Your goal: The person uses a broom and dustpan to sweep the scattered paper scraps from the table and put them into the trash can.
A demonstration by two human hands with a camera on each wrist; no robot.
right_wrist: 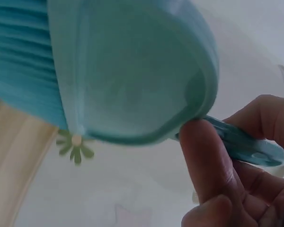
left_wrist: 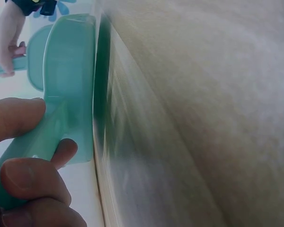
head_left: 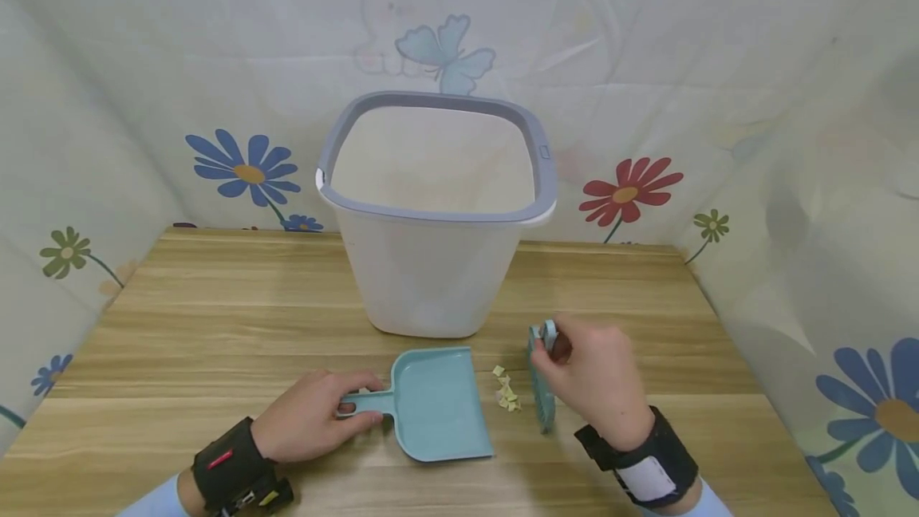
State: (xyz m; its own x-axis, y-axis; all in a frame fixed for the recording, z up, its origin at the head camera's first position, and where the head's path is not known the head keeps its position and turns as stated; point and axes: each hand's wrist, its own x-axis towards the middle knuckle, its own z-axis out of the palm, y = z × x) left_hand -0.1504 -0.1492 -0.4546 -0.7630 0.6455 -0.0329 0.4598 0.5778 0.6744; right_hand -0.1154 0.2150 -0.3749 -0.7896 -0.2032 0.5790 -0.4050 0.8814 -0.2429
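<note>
Nearest us, our left hand [head_left: 309, 419] curls round the handle of the teal dustpan [head_left: 438, 403], which lies flat on the wooden table [head_left: 179, 317]. At three o'clock of the pan, our right hand [head_left: 596, 377] pinches the handle of the small teal brush [head_left: 542, 389], bristles down on the table. Between pan and brush sits a little heap of paper scraps [head_left: 506, 393], just beside the pan's open lip. At twelve o'clock stands the white bin [head_left: 434, 214]. We judge a quick sweep could scatter the light scraps past the lip, or push the pan away if our hold slackens.
</note>
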